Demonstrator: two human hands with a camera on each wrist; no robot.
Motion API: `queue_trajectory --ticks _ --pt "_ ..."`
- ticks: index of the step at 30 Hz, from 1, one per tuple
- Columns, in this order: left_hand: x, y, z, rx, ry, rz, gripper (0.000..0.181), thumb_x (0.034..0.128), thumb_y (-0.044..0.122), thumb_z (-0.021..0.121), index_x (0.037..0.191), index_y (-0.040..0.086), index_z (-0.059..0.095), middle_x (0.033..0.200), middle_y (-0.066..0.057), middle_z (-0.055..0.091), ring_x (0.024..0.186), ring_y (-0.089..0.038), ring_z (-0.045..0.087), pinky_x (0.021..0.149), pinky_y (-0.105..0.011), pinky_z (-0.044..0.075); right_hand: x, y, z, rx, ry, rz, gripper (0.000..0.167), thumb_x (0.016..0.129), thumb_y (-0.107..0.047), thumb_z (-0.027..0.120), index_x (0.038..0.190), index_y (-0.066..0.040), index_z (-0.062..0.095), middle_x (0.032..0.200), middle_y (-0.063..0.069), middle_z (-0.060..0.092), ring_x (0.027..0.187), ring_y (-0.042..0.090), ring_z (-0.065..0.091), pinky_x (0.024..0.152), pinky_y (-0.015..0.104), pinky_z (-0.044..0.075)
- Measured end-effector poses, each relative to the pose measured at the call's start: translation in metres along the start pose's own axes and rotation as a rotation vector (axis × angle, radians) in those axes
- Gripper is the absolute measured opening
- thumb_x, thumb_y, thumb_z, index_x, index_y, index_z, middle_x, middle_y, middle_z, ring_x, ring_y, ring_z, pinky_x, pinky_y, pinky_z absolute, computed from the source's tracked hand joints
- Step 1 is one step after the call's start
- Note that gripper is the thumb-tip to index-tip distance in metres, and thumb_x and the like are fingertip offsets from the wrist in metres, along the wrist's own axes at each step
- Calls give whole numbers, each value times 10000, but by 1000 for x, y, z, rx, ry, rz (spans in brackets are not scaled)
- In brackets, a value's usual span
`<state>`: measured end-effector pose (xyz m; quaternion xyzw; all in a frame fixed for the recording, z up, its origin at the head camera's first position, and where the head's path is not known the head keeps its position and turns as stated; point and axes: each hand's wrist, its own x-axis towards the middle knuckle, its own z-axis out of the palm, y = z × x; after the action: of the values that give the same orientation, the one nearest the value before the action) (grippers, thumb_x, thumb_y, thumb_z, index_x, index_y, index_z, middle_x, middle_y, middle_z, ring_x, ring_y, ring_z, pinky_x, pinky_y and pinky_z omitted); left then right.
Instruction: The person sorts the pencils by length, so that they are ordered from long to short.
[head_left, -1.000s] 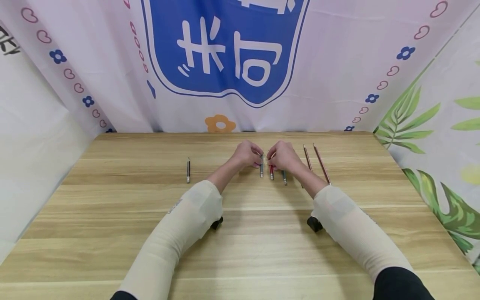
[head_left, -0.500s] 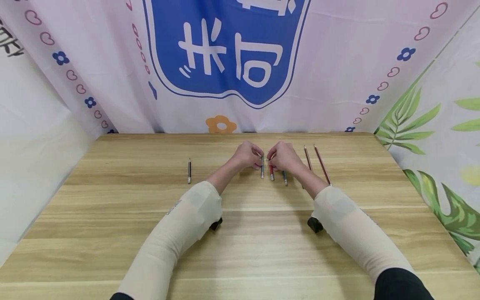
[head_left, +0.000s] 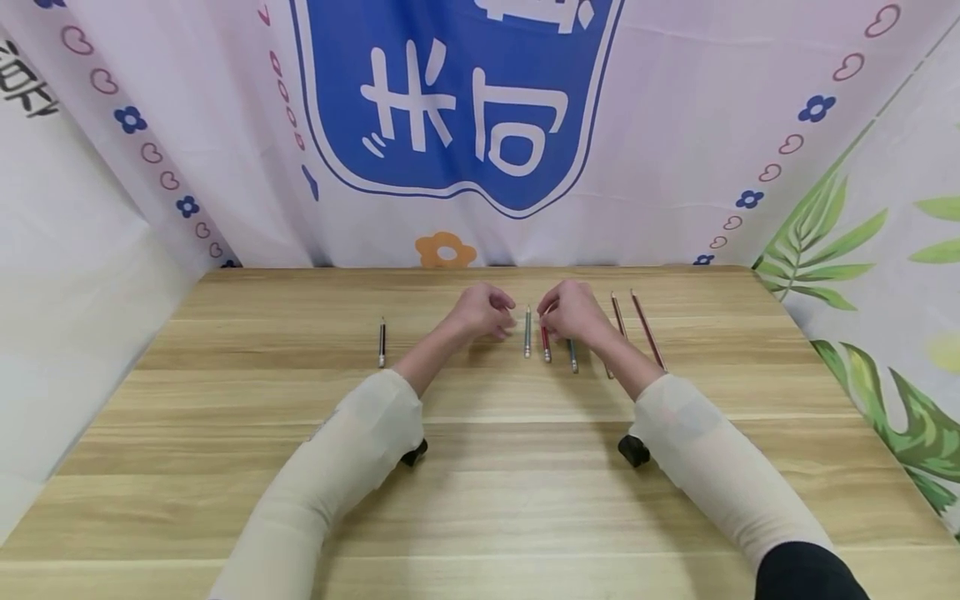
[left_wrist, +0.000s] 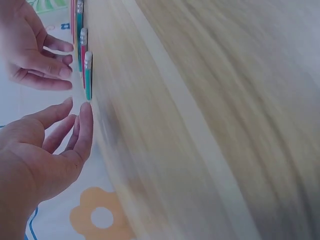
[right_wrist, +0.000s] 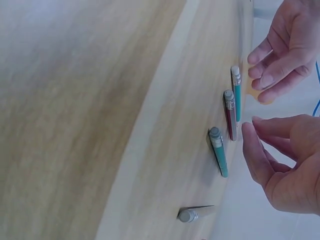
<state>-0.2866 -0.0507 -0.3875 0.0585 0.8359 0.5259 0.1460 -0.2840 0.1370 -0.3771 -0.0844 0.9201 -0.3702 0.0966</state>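
Note:
Near the back of the wooden table, my left hand [head_left: 480, 312] hovers just left of a short teal pencil [head_left: 527, 333], its fingers loosely bent and apart from it. That pencil lies with its eraser end towards me. My right hand [head_left: 576, 312] is over a red pencil [head_left: 547, 346], hiding its far part. In the right wrist view, the thumb and index fingertips [right_wrist: 247, 127] nearly meet beside the red pencil [right_wrist: 231, 117], with nothing visible between them. Another teal pencil [head_left: 574, 358] lies partly hidden under the right hand.
Right of the right hand lie a brown pencil [head_left: 617, 312] and a longer reddish pencil [head_left: 648, 332]. A short black pencil [head_left: 382, 343] lies alone on the left. Behind the table [head_left: 517, 500] hangs a printed cloth [head_left: 645, 167].
My left hand has let go of the teal pencil and drawn away to the left, leaving it lying on the table. The right hand stays almost where it was.

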Motion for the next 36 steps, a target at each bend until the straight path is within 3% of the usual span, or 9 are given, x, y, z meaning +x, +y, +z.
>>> queue_trajectory --ticks 7,12,21,29,36 --pt "-13 -4 -20 14 29 -2 310 931 -71 701 1232 -124 649 960 -136 597 820 -302 680 790 -379 673 -1 0 1 40 -10 -4 239 922 37 709 1159 67 721 1017 207 722 703 257 716 658 350 669" --pt "-26 -11 -39 7 43 20 338 938 -64 689 1259 -149 623 975 -145 589 906 -383 677 843 -428 664 2 -1 6 20 -8 -44 246 903 41 708 1147 67 729 1022 215 738 666 214 713 619 305 662" --pt "-42 -29 -77 67 97 88 333 937 -37 692 1238 -167 633 976 -170 628 902 -398 676 781 -404 671 4 -12 17 40 -54 -77 269 870 71 745 1134 113 711 922 211 739 576 214 688 545 282 636" --pt "-49 -45 -102 39 136 52 358 935 -41 699 1257 -176 617 991 -173 624 886 -332 671 787 -386 673 6 -15 22 9 -65 -55 242 859 68 771 1097 97 733 955 210 747 572 179 683 555 273 639" --pt "-56 -56 -116 71 165 50 352 947 -30 684 1266 -166 623 1000 -178 625 832 -246 667 738 -325 668 8 -15 26 -10 -92 -55 252 864 70 766 1113 95 734 923 197 747 542 152 666 535 257 632"
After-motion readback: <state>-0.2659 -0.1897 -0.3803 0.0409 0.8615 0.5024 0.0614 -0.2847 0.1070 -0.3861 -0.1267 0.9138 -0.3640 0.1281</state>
